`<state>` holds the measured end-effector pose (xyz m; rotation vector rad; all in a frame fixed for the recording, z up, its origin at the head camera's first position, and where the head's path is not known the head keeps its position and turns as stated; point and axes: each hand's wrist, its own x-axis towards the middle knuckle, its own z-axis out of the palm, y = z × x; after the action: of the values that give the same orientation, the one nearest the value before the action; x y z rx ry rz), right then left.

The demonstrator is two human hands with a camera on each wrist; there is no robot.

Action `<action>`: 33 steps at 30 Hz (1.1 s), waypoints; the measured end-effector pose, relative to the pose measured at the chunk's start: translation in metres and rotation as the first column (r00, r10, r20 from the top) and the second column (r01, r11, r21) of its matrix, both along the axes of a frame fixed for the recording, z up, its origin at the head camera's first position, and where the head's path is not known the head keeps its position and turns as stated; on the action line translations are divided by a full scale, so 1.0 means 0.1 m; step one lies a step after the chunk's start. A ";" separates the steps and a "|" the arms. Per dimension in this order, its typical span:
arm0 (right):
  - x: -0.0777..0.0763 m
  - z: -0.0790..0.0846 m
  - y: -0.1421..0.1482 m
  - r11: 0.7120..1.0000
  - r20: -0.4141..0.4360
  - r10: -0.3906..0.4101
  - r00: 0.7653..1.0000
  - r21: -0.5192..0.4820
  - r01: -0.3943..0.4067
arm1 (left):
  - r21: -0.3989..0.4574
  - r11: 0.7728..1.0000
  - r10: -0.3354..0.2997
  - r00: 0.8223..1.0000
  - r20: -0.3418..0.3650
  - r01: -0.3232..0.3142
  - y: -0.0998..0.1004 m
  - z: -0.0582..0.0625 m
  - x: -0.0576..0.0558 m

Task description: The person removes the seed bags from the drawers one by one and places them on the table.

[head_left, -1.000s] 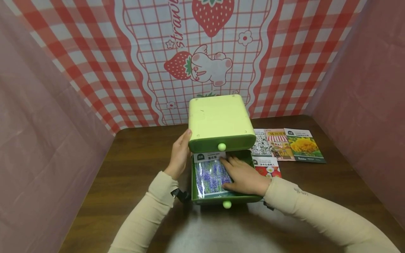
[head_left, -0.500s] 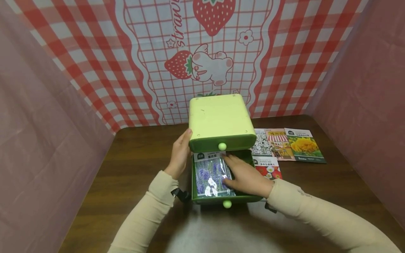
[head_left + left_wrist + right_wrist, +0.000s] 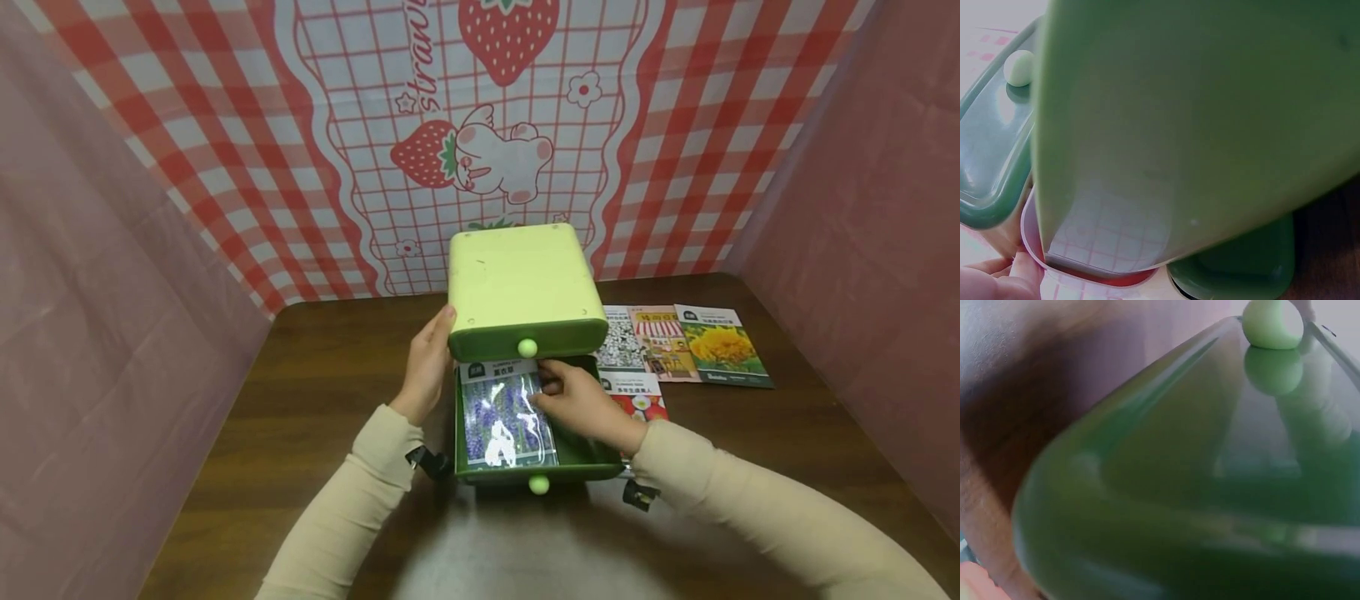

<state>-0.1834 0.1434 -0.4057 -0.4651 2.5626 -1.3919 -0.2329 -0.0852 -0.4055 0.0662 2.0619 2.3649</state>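
Note first a change at the right hand [image 3: 588, 408]: from almost flat and straight-fingered a moment ago to curled now, beside the far right part of the purple flower packet [image 3: 502, 421]. Can take this, as a judgement only, for a passage from flat pressing to finer handling at the packet's edge. Cannot tell if really pinching the packet or only touching it.

Find the packet face up in the left part of the pulled-out drawer [image 3: 588, 452], with bare drawer floor to the right. See the left hand [image 3: 425, 367] laid against the left side of the light green box [image 3: 521, 279], curled round nothing, apart from the right hand. Farther right, on the table [image 3: 330, 383], count four more packets [image 3: 723, 346].

In the left wrist view, can see something hidden from the head view: below the pulled-out drawer, seemingly another green drawer [image 3: 1238, 265], pushed in. In the right wrist view, see very closely a glossy drawer front with a round knob [image 3: 1272, 325], but no purple packet, and no clear help about the curled fingers.
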 end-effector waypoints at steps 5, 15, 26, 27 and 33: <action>-0.06 0.00 0.02 0.998 0.110 -0.032 0.993 -0.042 0.037 | 0.003 1.000 0.006 1.000 0.002 -0.006 0.01 0.00 -0.01; -0.10 -0.02 0.02 0.986 0.362 -0.023 0.932 -0.143 0.080 | -0.008 1.000 0.007 1.000 0.003 -0.007 0.01 0.00 -0.01; -0.07 -0.07 0.00 0.991 0.399 0.040 0.916 -0.130 0.014 | -0.013 1.000 0.024 1.000 0.005 -0.024 0.01 0.00 0.00; -0.07 -0.07 0.00 0.992 0.400 0.036 0.916 -0.129 0.018 | -0.011 1.000 0.023 1.000 0.005 -0.023 0.01 0.00 0.00; -0.07 -0.05 0.01 0.992 0.369 0.021 0.929 -0.122 0.026 | -0.003 1.000 0.025 1.000 0.001 -0.025 0.01 0.00 0.01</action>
<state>-0.1904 0.1441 -0.4104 -0.1919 2.1844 -1.4844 -0.2323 -0.0842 -0.4059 0.0396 2.0776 2.3757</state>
